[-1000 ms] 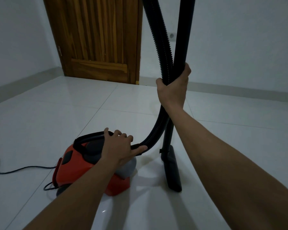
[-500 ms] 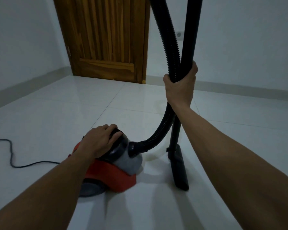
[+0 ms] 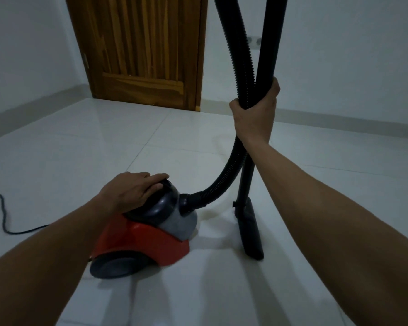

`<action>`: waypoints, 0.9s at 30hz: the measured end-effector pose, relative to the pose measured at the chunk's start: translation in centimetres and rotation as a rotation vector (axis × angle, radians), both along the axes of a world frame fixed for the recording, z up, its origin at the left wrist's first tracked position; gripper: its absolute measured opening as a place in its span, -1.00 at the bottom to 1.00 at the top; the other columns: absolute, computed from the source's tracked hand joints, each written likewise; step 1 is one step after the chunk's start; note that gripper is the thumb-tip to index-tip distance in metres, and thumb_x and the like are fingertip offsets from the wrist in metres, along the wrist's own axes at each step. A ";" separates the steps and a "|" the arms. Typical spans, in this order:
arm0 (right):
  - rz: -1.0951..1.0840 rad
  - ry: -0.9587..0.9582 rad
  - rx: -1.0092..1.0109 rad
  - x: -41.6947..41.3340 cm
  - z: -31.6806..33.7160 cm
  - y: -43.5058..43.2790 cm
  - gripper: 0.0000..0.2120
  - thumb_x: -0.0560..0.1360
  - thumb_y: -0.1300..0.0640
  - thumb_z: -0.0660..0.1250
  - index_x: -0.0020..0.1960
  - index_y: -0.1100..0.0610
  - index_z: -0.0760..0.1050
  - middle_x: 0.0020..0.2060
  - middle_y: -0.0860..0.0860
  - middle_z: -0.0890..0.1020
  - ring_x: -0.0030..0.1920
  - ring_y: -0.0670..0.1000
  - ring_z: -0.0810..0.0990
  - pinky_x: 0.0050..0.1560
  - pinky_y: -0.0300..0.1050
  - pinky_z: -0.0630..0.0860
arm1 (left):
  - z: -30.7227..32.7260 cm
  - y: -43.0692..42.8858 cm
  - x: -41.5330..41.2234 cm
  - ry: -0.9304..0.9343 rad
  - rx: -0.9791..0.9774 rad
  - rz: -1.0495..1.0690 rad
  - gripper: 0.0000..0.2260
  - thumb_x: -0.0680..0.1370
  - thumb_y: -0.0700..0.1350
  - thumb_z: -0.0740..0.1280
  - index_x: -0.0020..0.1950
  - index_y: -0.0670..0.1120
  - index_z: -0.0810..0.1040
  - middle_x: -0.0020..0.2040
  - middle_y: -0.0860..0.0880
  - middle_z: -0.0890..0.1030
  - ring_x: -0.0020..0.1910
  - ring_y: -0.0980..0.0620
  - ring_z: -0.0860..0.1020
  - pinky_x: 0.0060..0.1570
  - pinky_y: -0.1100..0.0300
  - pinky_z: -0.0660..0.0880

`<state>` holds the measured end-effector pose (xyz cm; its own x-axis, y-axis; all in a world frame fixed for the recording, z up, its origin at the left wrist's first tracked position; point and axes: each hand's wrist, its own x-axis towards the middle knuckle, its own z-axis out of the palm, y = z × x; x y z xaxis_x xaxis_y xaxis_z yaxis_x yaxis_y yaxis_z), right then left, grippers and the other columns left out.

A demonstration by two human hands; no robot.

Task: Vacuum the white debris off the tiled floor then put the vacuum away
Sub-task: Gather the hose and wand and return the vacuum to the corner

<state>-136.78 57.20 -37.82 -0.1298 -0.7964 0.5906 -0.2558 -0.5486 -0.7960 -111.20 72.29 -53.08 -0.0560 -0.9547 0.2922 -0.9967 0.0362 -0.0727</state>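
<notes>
A red and grey canister vacuum (image 3: 149,238) sits on the white tiled floor (image 3: 57,165), tipped so one dark wheel faces me. My left hand (image 3: 132,191) lies flat on its dark top, fingers together, palm down. A black ribbed hose (image 3: 240,67) runs from the canister's front up past my right hand (image 3: 254,114), which is closed around both the hose and the upright black wand (image 3: 270,43). The wand's floor nozzle (image 3: 251,231) rests on the tiles right of the canister. I see no white debris on the floor.
A closed wooden door (image 3: 146,48) stands at the back, between white walls with a grey skirting. The black power cord (image 3: 5,220) trails across the floor to the left. A wall socket (image 3: 253,40) sits behind the hose.
The canister has turned, so its front and hose inlet now point right. My left hand has shifted from the carry handle to the dark top. My right hand keeps its grip.
</notes>
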 end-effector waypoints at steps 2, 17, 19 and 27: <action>-0.008 -0.001 0.002 -0.1 0.0 -0.1 -0.14 0.36 0.04 0.44 0.56 0.04 0.12 0.18 0.03 0.50 0.10 0.00 0.56 0.00 0.08 0.64 | -0.2 0.0 0.0 0.030 -0.021 -0.015 -0.15 0.46 0.45 -0.44 0.55 0.24 0.30 0.03 0.00 0.62 -0.09 -0.10 0.62 -0.11 0.06 0.50; 0.003 0.054 0.014 0.2 -0.2 0.1 -0.03 0.43 0.06 0.47 0.63 -0.05 -0.07 0.23 0.03 0.41 0.05 -0.05 0.46 -0.10 -0.12 0.48 | -0.6 1.5 -1.0 0.000 -0.116 0.051 -0.15 0.45 0.43 -0.49 0.56 0.29 0.25 0.01 0.03 0.63 -0.20 -0.10 0.64 -0.26 0.11 0.42; -0.005 0.066 0.019 0.2 -0.1 0.0 -0.02 0.41 0.07 0.48 0.63 -0.04 -0.06 0.22 0.02 0.41 0.04 -0.04 0.48 -0.09 -0.10 0.51 | -0.7 1.6 -1.2 0.007 -0.102 0.044 -0.14 0.43 0.44 -0.50 0.56 0.29 0.25 0.02 0.03 0.63 -0.17 -0.11 0.63 -0.22 0.10 0.44; -0.052 0.078 0.061 1.3 0.7 -0.1 0.01 0.35 0.15 0.48 0.62 -0.02 -0.03 0.19 0.06 0.45 0.01 0.02 0.53 -0.12 -0.05 0.55 | -0.2 1.9 -1.6 0.013 -0.088 0.034 -0.31 0.52 0.40 -0.27 0.53 0.27 0.30 0.03 -0.04 0.63 -0.07 -0.19 0.64 -0.07 0.01 0.53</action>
<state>-135.52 57.14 -37.08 -0.1268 -0.8247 0.5511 -0.3452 -0.4842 -0.8040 -112.81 74.21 -53.26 -0.0198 -0.9266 0.3754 -0.9981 -0.0035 -0.0611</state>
